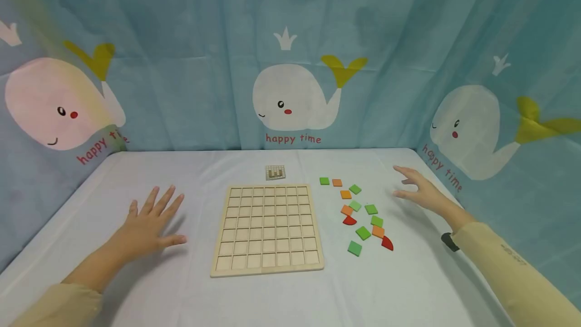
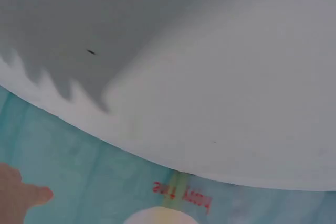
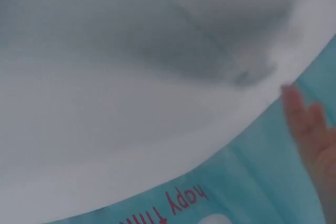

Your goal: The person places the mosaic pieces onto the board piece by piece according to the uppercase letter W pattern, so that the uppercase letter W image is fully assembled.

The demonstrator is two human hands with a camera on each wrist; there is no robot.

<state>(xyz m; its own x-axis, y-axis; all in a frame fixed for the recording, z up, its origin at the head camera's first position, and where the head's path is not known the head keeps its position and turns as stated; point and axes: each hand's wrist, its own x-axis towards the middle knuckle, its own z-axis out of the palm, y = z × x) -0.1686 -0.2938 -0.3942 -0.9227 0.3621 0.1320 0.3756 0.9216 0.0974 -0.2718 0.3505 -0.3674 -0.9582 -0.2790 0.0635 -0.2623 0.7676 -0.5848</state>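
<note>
My left hand (image 1: 144, 226) hovers with spread fingers over the white cloth, left of a wooden grid board (image 1: 271, 227). To the right of the loose tiles, my right hand (image 1: 419, 192) is held above the cloth, fingers loosely extended and holding nothing. Between board and right hand lie several green tiles (image 1: 363, 233), several orange tiles (image 1: 346, 194) and two red quarter-round pieces (image 1: 387, 243). The board's square cells hold no pieces. In the left wrist view, part of the left hand (image 2: 21, 195) shows at the lower left edge; the right wrist view catches the right hand (image 3: 315, 135), blurred.
Behind the board lies a small gridded card (image 1: 275, 172) with a brown pattern. A dark object (image 1: 450, 241) sits beside the right wrist. Blue curtains (image 1: 181, 64) with whale prints close off the table's back and sides. White cloth (image 1: 190, 296) covers the table.
</note>
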